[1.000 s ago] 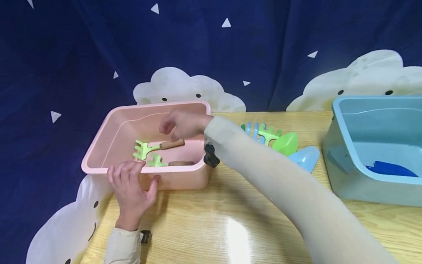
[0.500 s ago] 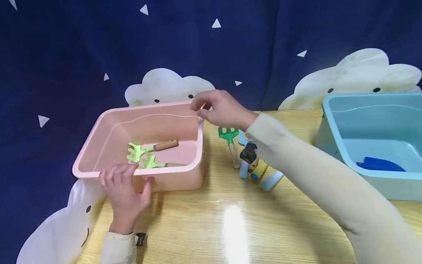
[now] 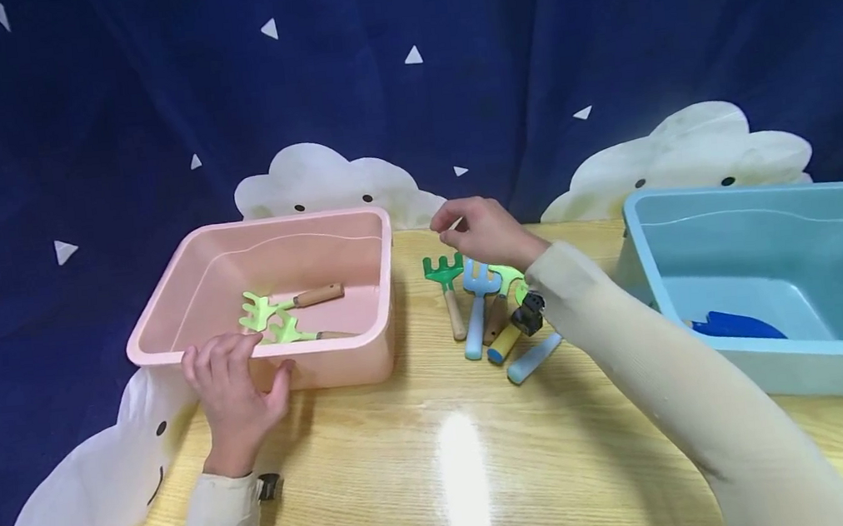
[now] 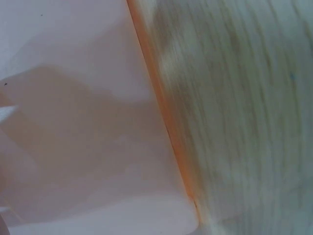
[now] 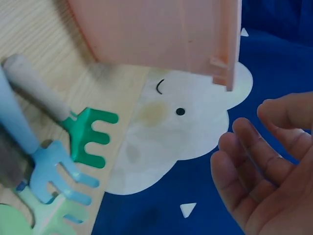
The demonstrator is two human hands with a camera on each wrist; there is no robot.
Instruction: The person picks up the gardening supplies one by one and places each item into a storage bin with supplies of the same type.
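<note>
The right hand point(image 3: 481, 231) hovers over the far end of a small heap of toy garden tools on the table point(image 3: 454, 461), between the pink bin point(image 3: 198, 295) on the left and the blue bin point(image 3: 777, 366) on the right. Its fingers point(image 5: 254, 161) are loosely bent and hold nothing. Nearest beneath it lie the dark green rake point(image 3: 443, 271) and the light blue fork point(image 3: 477, 279), side by side, heads to the far side and handles toward the near edge; a pale green tool point(image 3: 507, 275) is partly hidden under the wrist, so its shape is hard to judge.

To pick 1 tool cleanly, the hand would do best to come down on a handle rather than the tines, pinching it where it lies clear of its neighbours, and lift straight up so the rest of the heap is not dragged.

The left hand point(image 3: 235, 386) grips the near rim of the pink bin, fingers curled over the edge, thumb on the outer wall. Inside lie 2 light green rakes point(image 3: 268, 314) with wooden handles. That grip looks enough to steady the bin
</note>
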